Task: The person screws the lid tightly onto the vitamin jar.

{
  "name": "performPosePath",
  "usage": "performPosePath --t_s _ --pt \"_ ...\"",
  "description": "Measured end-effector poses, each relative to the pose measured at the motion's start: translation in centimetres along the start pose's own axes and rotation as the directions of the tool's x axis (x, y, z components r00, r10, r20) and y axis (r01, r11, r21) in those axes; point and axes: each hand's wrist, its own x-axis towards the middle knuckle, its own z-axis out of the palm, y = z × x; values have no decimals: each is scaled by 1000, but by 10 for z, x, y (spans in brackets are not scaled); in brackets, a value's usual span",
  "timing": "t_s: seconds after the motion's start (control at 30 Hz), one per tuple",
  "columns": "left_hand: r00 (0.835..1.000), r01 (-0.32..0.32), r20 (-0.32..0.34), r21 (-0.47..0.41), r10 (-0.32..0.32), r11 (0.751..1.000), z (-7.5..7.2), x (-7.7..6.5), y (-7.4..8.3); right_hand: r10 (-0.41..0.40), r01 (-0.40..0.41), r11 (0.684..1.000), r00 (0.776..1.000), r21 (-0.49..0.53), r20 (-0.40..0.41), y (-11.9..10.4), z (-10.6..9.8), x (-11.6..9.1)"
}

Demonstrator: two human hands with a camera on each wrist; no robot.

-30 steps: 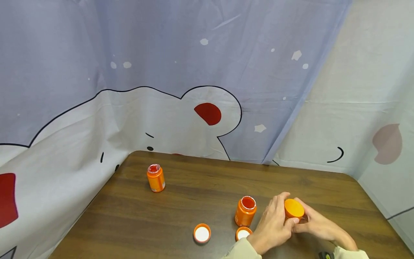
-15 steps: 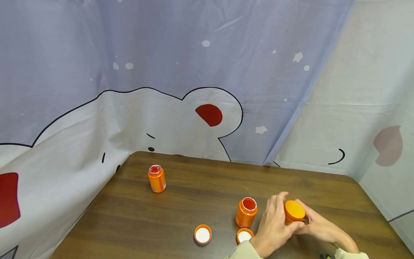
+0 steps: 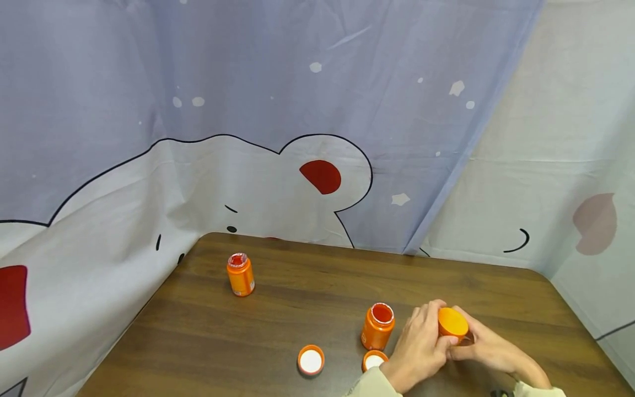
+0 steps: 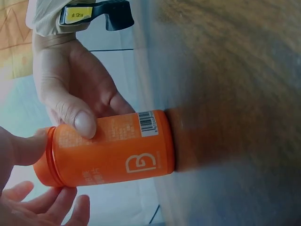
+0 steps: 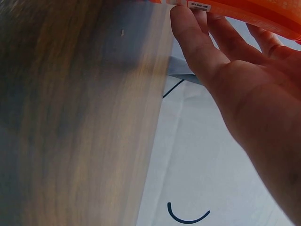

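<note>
An orange bottle with a barcode on its side stands upright at the right of the table, its orange cap on top. My left hand pinches the cap between thumb and fingers. Around the body, lower down, my right hand grips with its thumb on the near side, as the left wrist view shows. From the right wrist view only part of the bottle appears, with the right fingers against it. Just left of my left hand is an uncapped orange bottle.
Another uncapped orange bottle stands at the back left of the brown table. Two caps lie white side up: one cap near the front, the other cap partly behind my left forearm. A patterned curtain hangs behind.
Half a second ago my left fingers were spread farther from the cap, with the thumb reaching farther right. Now they are back against it. My right hand holds the bottle in about the same place.
</note>
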Motion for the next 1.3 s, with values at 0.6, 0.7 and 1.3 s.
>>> performPosePath --t_s 0.6,0.7,1.3 --pt "984 -27 175 -15 29 1000 -7 4 -2 -42 42 999 999 -23 -4 1 1 0" --pt "981 -38 188 -19 41 999 -7 4 -2 -50 49 999 999 -23 -5 1 1 -1" --pt "993 107 -33 -67 -109 992 3 -3 5 -32 31 999 999 -40 -27 -2 0 -2"
